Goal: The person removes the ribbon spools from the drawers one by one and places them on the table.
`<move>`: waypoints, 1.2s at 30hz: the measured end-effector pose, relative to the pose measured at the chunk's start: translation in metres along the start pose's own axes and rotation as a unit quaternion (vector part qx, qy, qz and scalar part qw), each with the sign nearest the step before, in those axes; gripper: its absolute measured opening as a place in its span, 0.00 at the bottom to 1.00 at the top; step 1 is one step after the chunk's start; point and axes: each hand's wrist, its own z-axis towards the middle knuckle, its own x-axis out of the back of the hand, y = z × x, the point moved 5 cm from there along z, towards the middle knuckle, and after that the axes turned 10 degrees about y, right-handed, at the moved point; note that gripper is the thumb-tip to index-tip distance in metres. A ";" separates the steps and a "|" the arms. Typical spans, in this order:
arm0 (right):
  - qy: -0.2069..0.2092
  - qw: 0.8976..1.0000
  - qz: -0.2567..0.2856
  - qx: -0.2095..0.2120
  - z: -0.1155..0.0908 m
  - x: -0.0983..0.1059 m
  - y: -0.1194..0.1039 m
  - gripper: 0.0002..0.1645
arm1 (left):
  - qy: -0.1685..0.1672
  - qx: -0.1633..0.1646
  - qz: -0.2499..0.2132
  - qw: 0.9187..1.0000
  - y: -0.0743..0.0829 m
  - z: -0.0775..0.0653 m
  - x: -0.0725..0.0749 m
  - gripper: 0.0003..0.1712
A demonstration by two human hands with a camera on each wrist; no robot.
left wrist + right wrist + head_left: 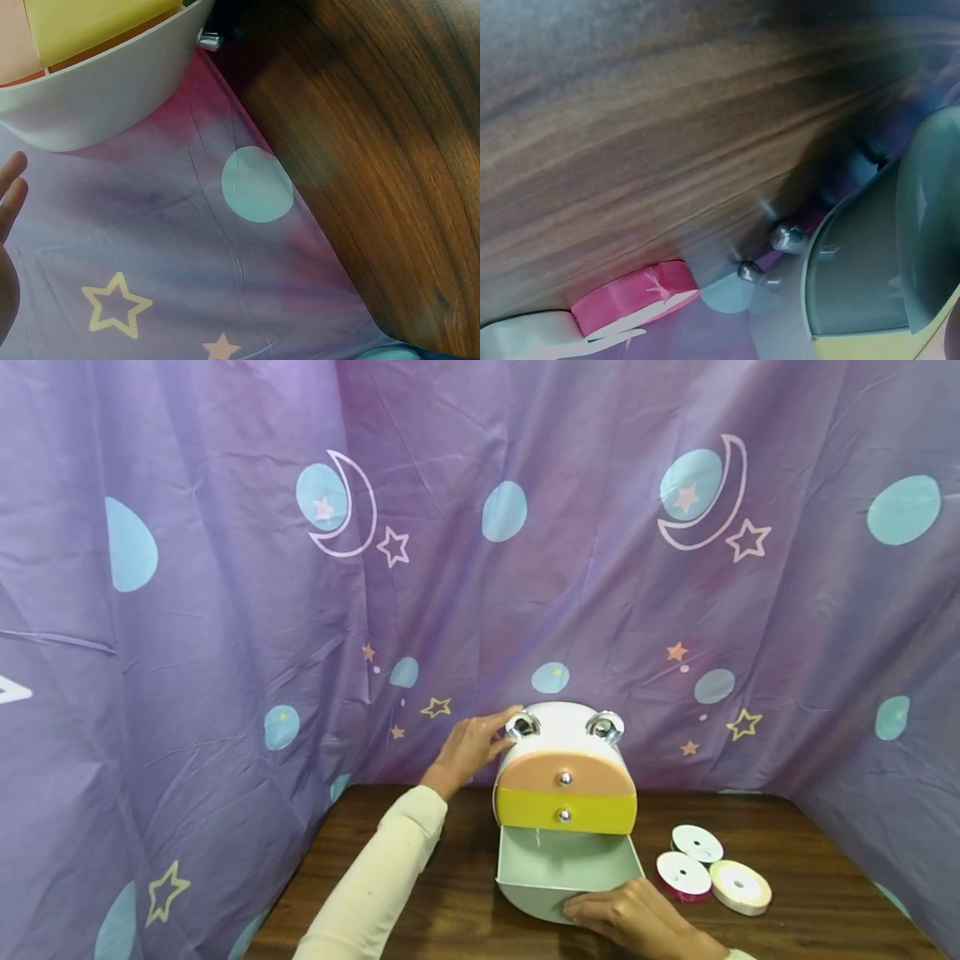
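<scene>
A white frog-shaped drawer box (567, 727), with two shiny eyes and rounded sides, stands on the table. Its orange top drawer (536, 772) and yellow middle drawer (528, 810) are closed, each with a silver knob. The pale green bottom drawer (562, 860) is pulled out, and no contents show inside. My left hand (471, 750) rests at the box's upper left side by the eye, fingers extended. With its fingers at the bottom drawer's front, my right hand (630, 914) pinches the spot where a knob would be; the knob itself is hidden.
Right of the box lie three ribbon spools: a white one (697, 843), a pink one (683, 877) and a cream one (741, 888). Below them is a dark wooden table (465, 893). A purple curtain (450, 568) with moons and stars hangs behind and at the sides.
</scene>
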 end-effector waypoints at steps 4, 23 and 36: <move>0.007 1.000 -0.005 -0.007 -0.001 -0.001 0.005 0.19 | 0.002 -0.004 0.007 1.000 -0.001 0.001 0.000 0.36; 0.000 0.998 -0.045 -0.054 -0.003 -0.019 0.038 0.18 | -0.004 0.006 0.011 1.000 -0.002 0.001 -0.001 0.37; 0.007 0.995 -0.049 -0.086 -0.008 -0.031 0.064 0.21 | -0.011 0.014 0.004 1.000 0.000 0.002 -0.001 0.36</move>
